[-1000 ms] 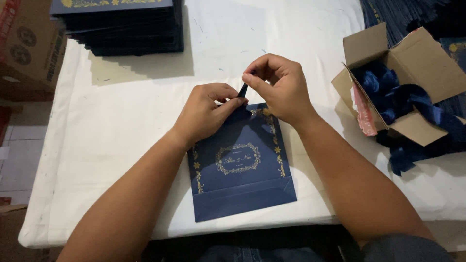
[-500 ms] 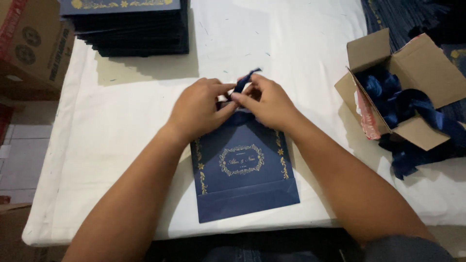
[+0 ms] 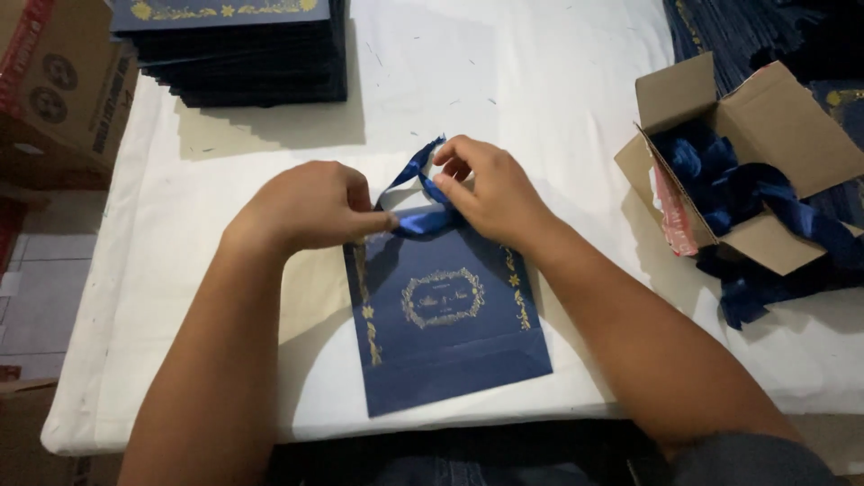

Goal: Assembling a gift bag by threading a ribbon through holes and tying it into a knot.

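Blue satin ribbon (image 3: 418, 202) pinched at the top edge of a navy card with gold ornament (image 3: 445, 315), flat on the white cloth (image 3: 540, 108) near the front edge. Left hand (image 3: 306, 205) clamped on the ribbon's left side, fingertips pressing it to the card. Right hand (image 3: 490, 191) close beside, gripping a raised loop. Stack of matching navy cards (image 3: 243, 49) far left at the back. Open cardboard box of more ribbons (image 3: 747, 171) off right.
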